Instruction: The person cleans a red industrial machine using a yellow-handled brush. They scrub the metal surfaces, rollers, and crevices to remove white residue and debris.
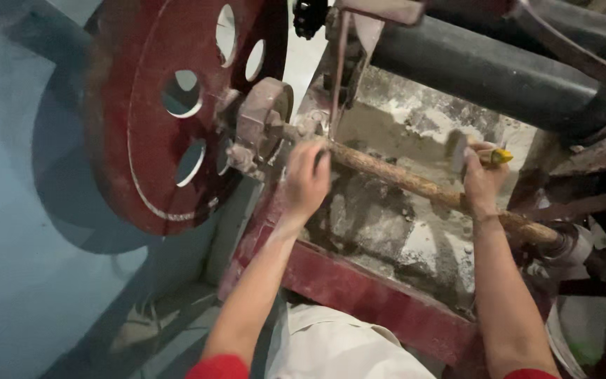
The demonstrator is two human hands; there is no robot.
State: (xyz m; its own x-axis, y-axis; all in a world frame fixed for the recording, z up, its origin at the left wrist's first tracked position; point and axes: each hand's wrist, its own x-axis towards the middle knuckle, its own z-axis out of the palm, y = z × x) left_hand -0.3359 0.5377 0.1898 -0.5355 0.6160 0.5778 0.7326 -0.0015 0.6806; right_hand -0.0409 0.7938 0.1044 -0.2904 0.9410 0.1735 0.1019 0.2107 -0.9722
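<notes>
Head view: a rusty shaft [415, 184], caked in pale residue, is seen running across a red machine frame [373, 295] from the hub of a big red wheel [170, 119], with the left hand [304, 181] wrapped around it near that hub. The right hand [482, 184] is closed on a yellow-handled scraper [473, 153] held just above the shaft. Scraping would likely go best with the shaft gripped firmly and the blade kept flat, clear of the black roller [492, 74].
</notes>
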